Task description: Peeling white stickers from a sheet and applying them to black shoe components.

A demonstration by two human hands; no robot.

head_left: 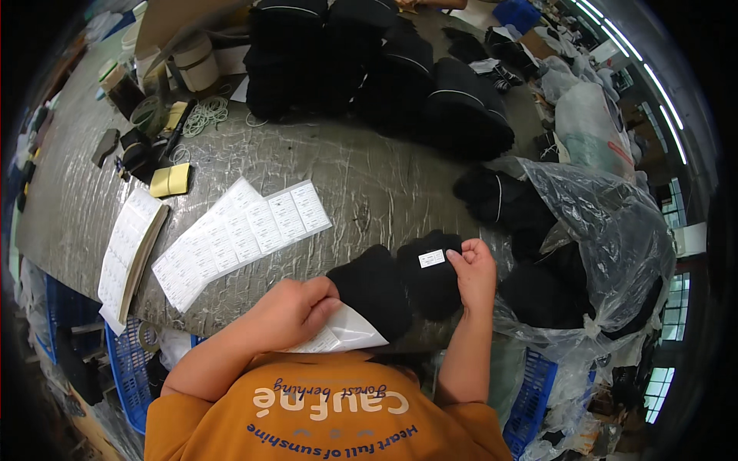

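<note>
Two black cloth pieces lie side by side near the table's front edge, a left one (370, 290) and a right one (432, 292). A small white label (432, 259) sits on the upper part of the right piece. My right hand (478, 270) grips that piece's right edge, its thumb at the label's end. My left hand (300, 311) is closed on a white label sheet (357, 329), which overlaps the left piece's lower edge and bends toward my body. My left fingertips are tucked under and partly hidden.
Printed label sheets (246, 234) and a thick label stack (131, 253) lie to the left. Banded black bundles (384, 73) stand at the back. A clear plastic bag (607, 223) with black pieces is at right. Rubber bands (205, 115) and a yellow pad (170, 180) lie back left.
</note>
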